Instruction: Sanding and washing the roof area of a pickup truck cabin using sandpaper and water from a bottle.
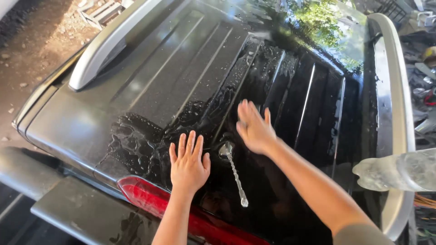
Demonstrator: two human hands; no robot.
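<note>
From the head view, the person stood over the wet, black, ribbed metal car roof (190, 68), both bare hands out on it. The left hand (189, 164) lay flat on the near part of the roof, palm down, fingers spread and straight, gripping nothing, just beside the short, twisted silver antenna (236, 174) that lay angled toward the near edge. The right hand (253, 129) was a little farther up the roof, to the right of the antenna's base, open with its fingers held together; it was blurred, and I could not tell whether the palm touched the paint. Water sat in beads and sheets around both hands. A long grey roof rail (106, 45) ran along the left side and another grey roof rail (399, 104) along the right. Below the left wrist ran the red brake light strip (150, 199). At the near right, a blurred clear plastic object (395, 171) poked in.
</note>
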